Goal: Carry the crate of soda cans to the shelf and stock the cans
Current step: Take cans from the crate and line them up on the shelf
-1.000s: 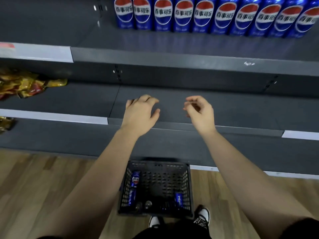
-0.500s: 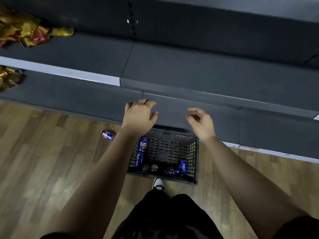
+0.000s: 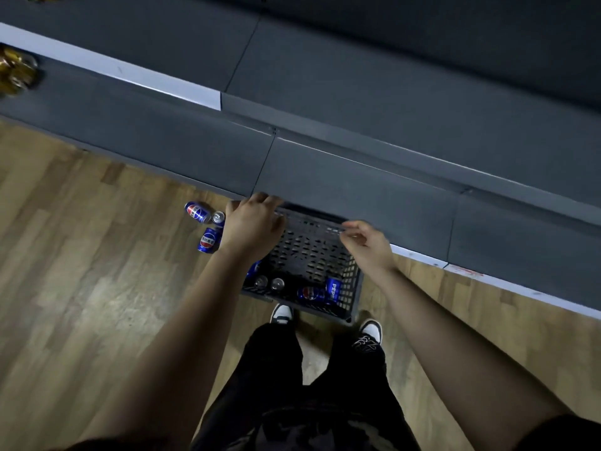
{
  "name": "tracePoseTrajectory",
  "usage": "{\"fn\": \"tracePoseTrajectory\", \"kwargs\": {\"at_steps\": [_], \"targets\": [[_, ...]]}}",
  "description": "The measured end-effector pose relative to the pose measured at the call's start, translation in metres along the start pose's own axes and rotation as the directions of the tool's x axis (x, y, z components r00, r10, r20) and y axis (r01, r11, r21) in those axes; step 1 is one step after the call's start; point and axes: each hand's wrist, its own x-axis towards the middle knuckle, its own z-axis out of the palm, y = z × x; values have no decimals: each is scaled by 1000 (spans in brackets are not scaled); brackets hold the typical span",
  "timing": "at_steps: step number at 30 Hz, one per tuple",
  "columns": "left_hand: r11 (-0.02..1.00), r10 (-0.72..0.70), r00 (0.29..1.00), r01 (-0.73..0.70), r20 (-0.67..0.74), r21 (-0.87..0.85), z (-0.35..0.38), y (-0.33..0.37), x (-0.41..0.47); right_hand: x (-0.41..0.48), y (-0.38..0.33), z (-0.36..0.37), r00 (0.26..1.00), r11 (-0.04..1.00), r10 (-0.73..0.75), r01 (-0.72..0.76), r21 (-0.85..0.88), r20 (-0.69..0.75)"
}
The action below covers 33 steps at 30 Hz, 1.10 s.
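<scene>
A dark perforated plastic crate (image 3: 353,288) stands on the wooden floor against the foot of the grey shelf (image 3: 357,177), just in front of my shoes. Several blue soda cans (image 3: 313,292) lie along its near side. Two more blue cans (image 3: 197,212) lie on the floor left of the crate, one standing (image 3: 208,240). My left hand (image 3: 252,227) hovers over the crate's left edge, fingers loosely spread, holding nothing. My right hand (image 3: 367,245) hangs above the crate's right side with fingers curled, empty.
Grey shelf boards run diagonally across the top, with a white price strip (image 3: 110,71) on the left. Gold snack packets (image 3: 14,71) lie on a shelf at the far left. Wooden floor (image 3: 81,288) spreads left of the crate.
My view has tilted down from the shelf's can row to the floor. Both hands have dropped from shelf height to just above the crate. Loose cans on the floor have come into sight.
</scene>
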Motion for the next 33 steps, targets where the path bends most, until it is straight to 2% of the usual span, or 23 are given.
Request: {"fn": "tracePoseTrajectory", "kwargs": {"at_steps": [3,6,15,21,25,33], "targets": [[999,-50,998,50,-28,21,9,9,-6,9,5,-8,994,999,7,-2,-47,107],[991,-131,988,133,-78,19,19,22,-17,22,6,-16,978,994,-44,64,-88,205],[895,-442,888,446,-126,0,86,5,-47,74,42,4,841,938,-111,265,-224,530],[844,-530,840,535,-119,20,176,-57,-46,136,119,92,751,907,-89,333,-259,655],[825,-557,816,566,-156,11,252,-104,-46,183,179,169,683,872,-126,422,-248,719],[794,-582,777,606,-240,35,388,-169,-32,248,302,289,493,785,-135,583,-211,859]]}}
